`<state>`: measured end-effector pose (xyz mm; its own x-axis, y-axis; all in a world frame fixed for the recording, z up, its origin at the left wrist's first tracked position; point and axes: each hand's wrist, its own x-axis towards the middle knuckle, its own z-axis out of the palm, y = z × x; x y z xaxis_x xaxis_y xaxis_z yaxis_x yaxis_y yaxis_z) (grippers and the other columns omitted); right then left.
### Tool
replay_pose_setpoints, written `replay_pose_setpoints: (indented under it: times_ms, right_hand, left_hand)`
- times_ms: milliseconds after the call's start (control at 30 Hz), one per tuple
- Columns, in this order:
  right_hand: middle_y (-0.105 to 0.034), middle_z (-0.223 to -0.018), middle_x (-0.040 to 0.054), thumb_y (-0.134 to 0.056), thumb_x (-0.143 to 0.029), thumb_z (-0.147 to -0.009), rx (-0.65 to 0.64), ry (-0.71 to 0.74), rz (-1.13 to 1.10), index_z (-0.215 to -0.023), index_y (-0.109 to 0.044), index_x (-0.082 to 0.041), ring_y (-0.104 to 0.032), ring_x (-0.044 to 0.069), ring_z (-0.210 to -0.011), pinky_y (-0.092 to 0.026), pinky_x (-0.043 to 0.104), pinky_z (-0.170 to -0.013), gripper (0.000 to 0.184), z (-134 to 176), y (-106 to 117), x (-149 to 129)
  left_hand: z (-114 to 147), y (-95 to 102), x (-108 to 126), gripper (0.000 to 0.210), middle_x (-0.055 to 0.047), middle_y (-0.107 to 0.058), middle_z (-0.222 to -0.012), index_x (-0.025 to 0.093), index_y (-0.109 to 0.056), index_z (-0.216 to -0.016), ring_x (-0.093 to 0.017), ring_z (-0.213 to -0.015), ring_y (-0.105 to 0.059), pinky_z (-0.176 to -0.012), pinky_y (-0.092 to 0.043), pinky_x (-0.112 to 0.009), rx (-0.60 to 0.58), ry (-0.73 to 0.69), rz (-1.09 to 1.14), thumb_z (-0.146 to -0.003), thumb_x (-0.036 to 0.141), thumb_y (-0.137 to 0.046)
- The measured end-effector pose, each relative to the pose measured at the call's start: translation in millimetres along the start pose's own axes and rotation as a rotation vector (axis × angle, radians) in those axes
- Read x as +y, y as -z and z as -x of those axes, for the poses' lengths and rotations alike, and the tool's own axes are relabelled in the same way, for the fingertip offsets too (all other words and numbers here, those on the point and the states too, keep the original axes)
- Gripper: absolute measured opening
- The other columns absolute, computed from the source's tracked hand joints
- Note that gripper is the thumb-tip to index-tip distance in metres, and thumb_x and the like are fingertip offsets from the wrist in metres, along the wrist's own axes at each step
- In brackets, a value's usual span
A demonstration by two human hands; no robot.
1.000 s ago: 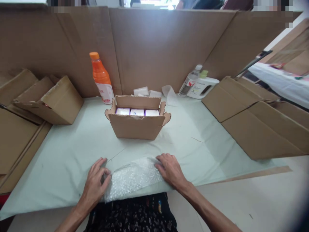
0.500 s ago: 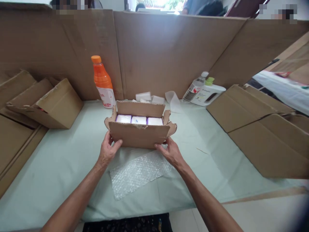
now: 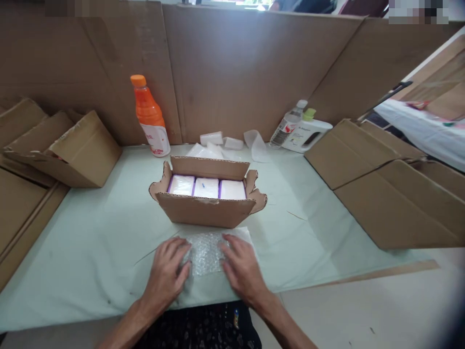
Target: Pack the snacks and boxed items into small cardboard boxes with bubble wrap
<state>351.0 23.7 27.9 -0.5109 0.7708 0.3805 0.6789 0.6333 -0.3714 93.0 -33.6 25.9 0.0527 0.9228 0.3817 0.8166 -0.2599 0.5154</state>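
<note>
A sheet of bubble wrap (image 3: 206, 256) lies on the table in front of me. My left hand (image 3: 170, 269) rests at its left side with the fingers bent and the thumb apart. On the other side, my right hand (image 3: 240, 266) touches the sheet with its fingers spread. Neither hand is closed round anything that I can make out. Just beyond them stands a small open cardboard box (image 3: 209, 212), its flaps up. Inside sit three white-topped packs (image 3: 207, 188) with purple edges, side by side.
Behind the box lie white foam pieces (image 3: 211, 139). An orange bottle (image 3: 150, 116) stands back left; a clear bottle (image 3: 288, 125) and a white jug (image 3: 308, 133) are back right. Cardboard boxes flank the table at left (image 3: 85, 150) and right (image 3: 395, 198). A tall cardboard panel (image 3: 254, 72) closes the back.
Both hands have let go of the box and come back toward me onto the bubble wrap. The wrap is now bunched closer to the box. The camera view has tilted slightly down.
</note>
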Motion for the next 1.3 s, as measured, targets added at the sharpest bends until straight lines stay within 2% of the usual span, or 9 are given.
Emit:
replay_pose_setpoints:
  times_ms: [167,333,500,600,700,867,967,1100,1300]
  right_hand:
    - [-0.063,-0.136,0.0094,-0.049,-0.028,-0.098,-0.089,-0.057,0.210,-0.125,-0.065,-0.024,-0.055,0.030,-0.126,-0.041,0.049,-0.099,0.031,34.1,11.3,21.2]
    - [-0.072,-0.115,0.0114,-0.046,-0.030,-0.098,0.035,-0.251,0.350,-0.110,-0.069,-0.021,-0.063,0.029,-0.107,-0.044,0.043,-0.088,0.027,31.3,36.6,60.5]
    - [-0.067,-0.124,0.0148,-0.051,-0.031,-0.091,0.028,-0.311,0.210,-0.101,-0.066,-0.016,-0.060,0.031,-0.113,-0.044,0.044,-0.090,0.024,-12.9,9.2,44.9]
    - [-0.073,-0.101,0.0098,-0.047,-0.033,-0.092,0.023,-0.350,-0.010,-0.086,-0.063,-0.019,-0.066,0.026,-0.095,-0.048,0.037,-0.082,0.021,-15.3,7.2,30.7]
    - [-0.070,-0.076,0.0031,-0.048,-0.043,-0.094,0.020,-0.470,-0.213,-0.089,-0.062,-0.021,-0.065,0.020,-0.068,-0.048,0.030,-0.066,0.027,-8.2,16.4,19.4]
    - [-0.073,-0.086,0.0054,-0.052,-0.042,-0.089,-0.047,-0.533,-0.165,-0.111,-0.065,-0.019,-0.068,0.022,-0.076,-0.050,0.031,-0.070,0.035,-7.0,19.5,21.7]
    - [-0.073,-0.095,0.0065,-0.054,-0.040,-0.089,-0.100,-0.503,-0.068,-0.139,-0.052,-0.018,-0.067,0.022,-0.076,-0.051,0.034,-0.071,0.055,-0.3,19.6,27.8]
    - [-0.065,-0.126,0.0157,-0.051,-0.033,-0.093,0.015,-0.281,0.110,-0.138,-0.053,-0.017,-0.062,0.030,-0.105,-0.050,0.044,-0.085,0.048,3.6,13.6,4.1]
    - [-0.063,-0.133,0.0092,-0.050,-0.022,-0.096,-0.191,0.022,0.058,-0.121,-0.065,-0.025,-0.054,0.029,-0.123,-0.042,0.045,-0.097,0.030,5.8,-5.2,-15.6]
  left_hand:
    - [15.7,1.5,-22.1,0.030,-0.009,-0.064,-0.134,0.024,-0.065,-0.120,-0.028,-0.127,-0.054,-0.104,-0.048,-0.046,-0.189,-0.163,-0.058,-0.092,0.022,-0.054]
    - [23.6,13.7,-40.7,0.036,-0.016,-0.062,-0.132,0.020,-0.061,-0.124,-0.034,-0.126,-0.053,-0.103,-0.046,-0.054,0.035,0.064,-0.229,-0.090,0.033,-0.057]
    - [12.5,-0.1,-21.7,0.015,-0.019,-0.061,-0.129,0.017,-0.066,-0.090,-0.038,-0.127,-0.050,-0.104,-0.044,-0.055,0.092,0.226,-0.261,-0.081,0.023,-0.055]
    - [10.1,2.8,-8.1,0.011,-0.012,-0.070,-0.108,0.020,-0.062,-0.080,-0.029,-0.105,-0.064,-0.091,-0.051,-0.045,0.090,0.304,-0.077,-0.080,0.020,-0.051]
    - [13.2,17.9,-4.1,0.016,-0.003,-0.069,-0.080,0.022,-0.062,-0.092,-0.020,-0.072,-0.066,-0.068,-0.054,-0.033,0.076,0.449,0.087,-0.085,0.031,-0.052]
    - [10.1,36.2,-19.8,0.048,-0.002,-0.070,-0.085,0.019,-0.054,-0.131,-0.020,-0.074,-0.067,-0.071,-0.053,-0.034,-0.067,0.530,-0.016,-0.087,0.037,-0.052]
    - [10.8,37.4,-26.8,0.060,-0.007,-0.071,-0.102,0.020,-0.042,-0.146,-0.022,-0.081,-0.067,-0.074,-0.054,-0.036,-0.142,0.439,-0.087,-0.090,0.037,-0.052]
    - [12.1,27.2,-11.2,0.046,-0.018,-0.053,-0.142,0.019,-0.054,-0.137,-0.034,-0.123,-0.053,-0.099,-0.047,-0.051,-0.004,0.142,-0.280,-0.091,0.028,-0.053]
    - [11.3,14.2,-3.8,0.025,-0.008,-0.067,-0.114,0.022,-0.066,-0.109,-0.026,-0.106,-0.059,-0.090,-0.049,-0.040,-0.168,-0.062,-0.192,-0.091,0.014,-0.051]
